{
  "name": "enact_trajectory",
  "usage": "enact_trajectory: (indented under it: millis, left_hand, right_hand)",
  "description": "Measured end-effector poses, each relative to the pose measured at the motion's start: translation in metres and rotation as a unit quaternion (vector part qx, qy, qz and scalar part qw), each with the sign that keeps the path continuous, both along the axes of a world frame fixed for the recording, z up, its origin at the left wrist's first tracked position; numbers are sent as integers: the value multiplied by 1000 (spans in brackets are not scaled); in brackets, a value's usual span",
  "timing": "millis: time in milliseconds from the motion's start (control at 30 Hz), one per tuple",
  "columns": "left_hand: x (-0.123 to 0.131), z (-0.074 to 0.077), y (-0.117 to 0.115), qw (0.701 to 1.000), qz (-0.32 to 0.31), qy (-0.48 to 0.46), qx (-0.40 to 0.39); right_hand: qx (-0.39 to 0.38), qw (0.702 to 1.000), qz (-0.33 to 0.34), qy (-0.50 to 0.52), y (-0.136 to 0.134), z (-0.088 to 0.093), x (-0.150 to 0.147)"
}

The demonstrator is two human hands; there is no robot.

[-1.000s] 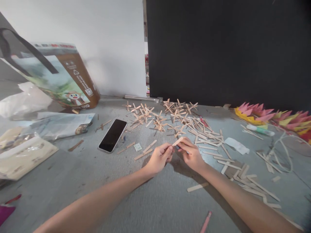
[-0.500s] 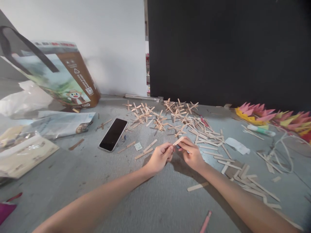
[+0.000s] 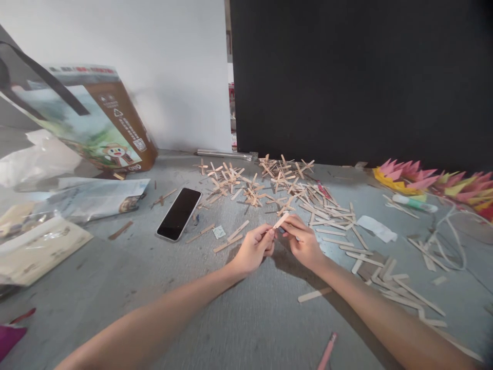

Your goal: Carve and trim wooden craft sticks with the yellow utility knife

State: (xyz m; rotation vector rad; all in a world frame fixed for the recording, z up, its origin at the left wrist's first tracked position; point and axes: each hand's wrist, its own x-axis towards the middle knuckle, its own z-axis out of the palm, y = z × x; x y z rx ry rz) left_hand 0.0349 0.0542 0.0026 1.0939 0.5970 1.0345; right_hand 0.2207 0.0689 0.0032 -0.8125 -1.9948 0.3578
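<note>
Between my two hands, above the middle of the table, is a pale wooden craft stick (image 3: 281,221), tilted up to the right. My left hand (image 3: 256,247) is closed, its thumb and fingers pinching the stick's lower left end. On the other side my right hand (image 3: 302,240) is closed too, its fingertips on the stick's upper right part. Just beyond the hands lies a heap of craft sticks joined into crosses and stars (image 3: 254,192). Loose craft sticks (image 3: 331,216) spread out to the right of my right hand. One single stick (image 3: 314,295) rests by my right forearm.
Left of the hands lies a black-screened phone (image 3: 179,213). A printed bag (image 3: 111,123) and plastic packets (image 3: 96,198) occupy the left. Pink and yellow folded paper (image 3: 408,177), a glue tube (image 3: 414,203) and a white cable (image 3: 450,236) are at right; a pink pencil (image 3: 327,352) lies in front.
The view has shifted very slightly. Both hands keep their hold on the craft stick, with hardly any visible movement.
</note>
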Motion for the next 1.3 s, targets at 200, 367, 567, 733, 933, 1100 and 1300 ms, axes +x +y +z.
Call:
enact_trajectory:
  millis: [200,367,567,733,933,1100,1300]
  left_hand:
    - [1,-1,3,1000,-6,-14,-8]
    - [1,2,1,1000,-3,-18,-2]
    - [0,-1,1,1000,-12,-12,-13]
    - [0,-1,2,1000,-11,-13,0]
    - [1,-1,0,999,-19,-27,-11]
    - [1,-2,0,1000,-6,-24,-5]
    - [1,0,0,1000,-9,3,-6]
  right_hand:
    - [16,1000,-1,-8,0,4,-2]
    - [9,1000,3,-16,1,3,1]
    - [13,1000,-2,-7,-2,6,-2]
    - [13,1000,8,-11,0,5,-1]
    - [5,1000,-2,3,0,3,-4]
    - [-4,1000,11,-5,1,3,-2]
    - [-5,1000,1,2,-1,5,-2]
